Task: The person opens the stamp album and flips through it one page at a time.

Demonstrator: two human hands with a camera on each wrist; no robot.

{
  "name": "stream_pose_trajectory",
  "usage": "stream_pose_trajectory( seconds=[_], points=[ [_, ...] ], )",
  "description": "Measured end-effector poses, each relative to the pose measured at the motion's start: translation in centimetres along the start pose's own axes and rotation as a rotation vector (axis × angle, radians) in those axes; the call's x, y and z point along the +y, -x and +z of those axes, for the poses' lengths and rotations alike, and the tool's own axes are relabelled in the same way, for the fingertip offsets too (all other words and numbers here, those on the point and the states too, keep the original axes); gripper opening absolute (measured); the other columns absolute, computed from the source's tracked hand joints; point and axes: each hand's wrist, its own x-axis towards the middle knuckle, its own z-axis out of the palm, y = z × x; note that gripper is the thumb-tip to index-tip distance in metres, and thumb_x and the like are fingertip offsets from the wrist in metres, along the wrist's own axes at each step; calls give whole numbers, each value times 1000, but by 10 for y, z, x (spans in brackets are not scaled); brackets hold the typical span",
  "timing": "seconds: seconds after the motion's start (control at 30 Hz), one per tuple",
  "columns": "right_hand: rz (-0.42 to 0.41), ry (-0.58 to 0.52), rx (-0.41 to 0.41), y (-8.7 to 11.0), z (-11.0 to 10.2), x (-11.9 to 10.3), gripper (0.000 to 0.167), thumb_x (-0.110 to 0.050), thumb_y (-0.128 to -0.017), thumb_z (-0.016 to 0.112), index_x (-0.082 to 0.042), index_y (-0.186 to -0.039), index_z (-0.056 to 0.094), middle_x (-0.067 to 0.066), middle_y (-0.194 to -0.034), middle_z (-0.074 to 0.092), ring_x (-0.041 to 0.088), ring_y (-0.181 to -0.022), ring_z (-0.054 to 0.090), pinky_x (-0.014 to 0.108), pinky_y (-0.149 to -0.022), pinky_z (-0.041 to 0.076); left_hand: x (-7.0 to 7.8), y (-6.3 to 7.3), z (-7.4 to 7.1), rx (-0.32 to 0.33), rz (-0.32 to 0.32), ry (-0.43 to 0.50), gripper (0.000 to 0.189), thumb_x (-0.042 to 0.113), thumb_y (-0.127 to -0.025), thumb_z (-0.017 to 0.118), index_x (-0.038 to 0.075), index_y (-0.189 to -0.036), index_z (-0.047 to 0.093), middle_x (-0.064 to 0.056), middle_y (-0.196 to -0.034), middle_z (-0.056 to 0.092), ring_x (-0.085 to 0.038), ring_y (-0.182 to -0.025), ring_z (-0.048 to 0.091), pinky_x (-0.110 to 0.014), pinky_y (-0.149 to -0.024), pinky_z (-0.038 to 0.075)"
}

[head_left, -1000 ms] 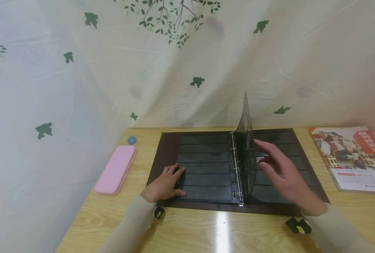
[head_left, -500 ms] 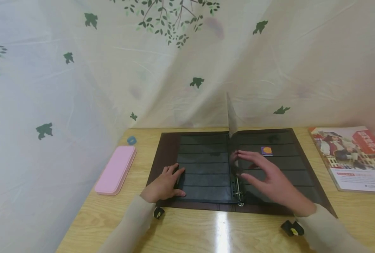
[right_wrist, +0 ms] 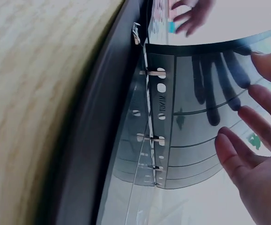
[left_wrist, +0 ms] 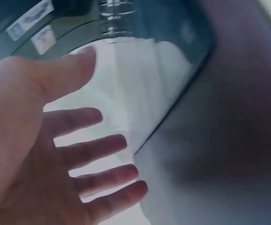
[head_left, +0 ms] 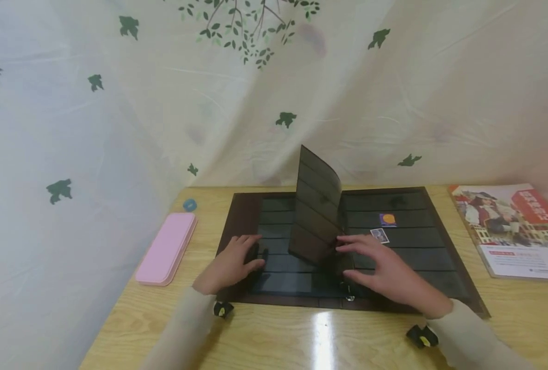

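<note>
An open ring-bound stamp album with dark strip-pocket pages lies on the table. One page stands half turned, leaning left over the left-hand side. My right hand is behind it on the right; in the right wrist view its extended fingertips touch the see-through page. Above the album's left edge is my left hand, fingers spread and holding nothing. On the right-hand page sit a purple-and-orange stamp and a white-bordered stamp, the latter tilted. Metal rings run through the turned page's holes.
A pink case and a small blue object lie left of the album. To the right is a magazine with a colourful cover. A patterned cloth hangs behind the wooden table.
The page has swung from upright to leaning left, pushed by my right hand moving left. Both stamps on the right have come into view. My left hand has lifted slightly off the left page.
</note>
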Motion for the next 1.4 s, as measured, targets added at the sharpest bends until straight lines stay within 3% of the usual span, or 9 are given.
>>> stream_pose_trajectory(
  seconds=[0.2,0.33,0.5,0.7,0.8,1.0,1.17,1.4],
  points=[
    [-15,-3,-62,-1,5,0,41,-12,-80,77,-16,-119,65,-1,-137,49,21,-123,43,46,-92,41,5,-3,-19,153,6,66,44,27,-98,52,4,-136,48,-13,-131,51,-27,-120,45,-44,-100,36],
    [-1,3,-133,-3,10,0,40,-9,-83,73,-15,-122,63,1,-140,47,25,-126,38,48,-93,41,14,-4,-23,176,2,109,45,30,-101,47,5,-138,46,-13,-136,46,-27,-124,41,-45,-102,34],
    [-13,46,-213,-6,17,-1,40,-8,-86,70,-11,-125,62,6,-141,45,33,-131,32,52,-94,39,28,-5,-13,115,32,72,55,37,-99,48,7,-143,39,-14,-145,35,-30,-131,31,-46,-104,30],
    [-13,85,-245,-7,19,-3,39,-10,-87,69,-10,-125,61,7,-141,45,35,-132,30,57,-94,36,39,-4,8,-116,-5,-37,72,52,-92,52,14,-149,30,-17,-152,21,-40,-135,21,-62,-99,27],
    [-25,85,-240,-7,20,-2,38,-11,-87,69,-10,-124,62,8,-141,45,35,-132,30,58,-95,35,40,-5,16,-177,-51,-90,74,55,-89,55,18,-149,32,-19,-152,20,-43,-135,19,-61,-99,26],
    [-16,39,-220,-6,17,2,35,-7,-87,68,-10,-122,63,8,-142,44,35,-132,30,55,-95,36,41,-8,24,-209,-104,-137,74,57,-86,59,22,-147,36,-23,-150,22,-46,-131,23,-61,-97,28],
    [73,48,-162,-5,6,11,40,-6,-88,67,-8,-126,56,15,-142,40,36,-130,32,56,-96,35,42,-12,27,-218,-113,-154,74,57,-85,59,23,-147,36,-23,-149,23,-46,-128,28,-61,-94,32],
    [275,46,-280,-1,-4,26,65,-29,-93,62,2,-143,35,24,-143,36,47,-131,26,62,-100,23,44,-12,28,-202,-100,-209,74,56,-84,60,22,-146,38,-23,-147,27,-45,-122,33,-60,-89,36]
  ],
)
